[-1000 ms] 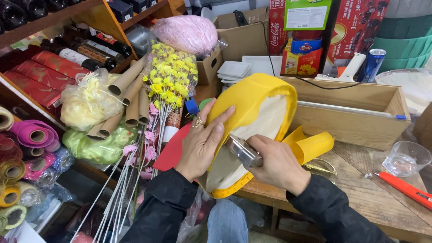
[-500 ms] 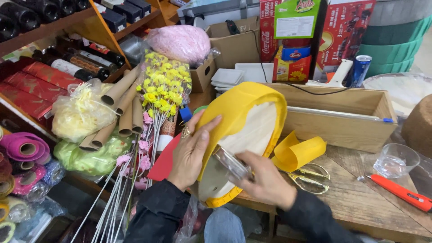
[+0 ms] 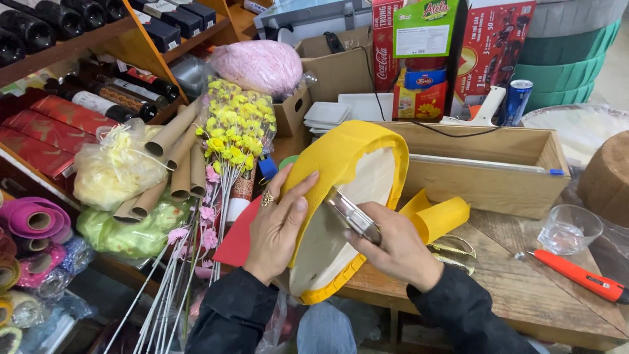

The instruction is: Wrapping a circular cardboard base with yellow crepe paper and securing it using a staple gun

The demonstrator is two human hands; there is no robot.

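Note:
A round white disc with a yellow band around its rim (image 3: 367, 177) stands tilted on edge over the near side of the wooden table (image 3: 524, 288). My left hand (image 3: 278, 229) lies flat against the yellow rim on its left side, a ring on one finger. My right hand (image 3: 393, 246) grips a small metal stapler (image 3: 352, 214) pressed onto the disc's white face near the rim. A loose tail of the yellow band (image 3: 439, 216) curls off to the right onto the table.
A shallow wooden box (image 3: 485, 167) stands behind the disc. Scissors (image 3: 452, 252), a clear glass (image 3: 571, 229) and an orange utility knife (image 3: 580, 275) lie at right. Yellow artificial flowers (image 3: 232, 131), cardboard tubes (image 3: 173, 157), wrapped bundles and ribbon rolls (image 3: 33, 219) crowd the left shelves.
My right hand has slid the stapler along the disc's edge and my left hand has shifted on the rim. The disc has turned slightly.

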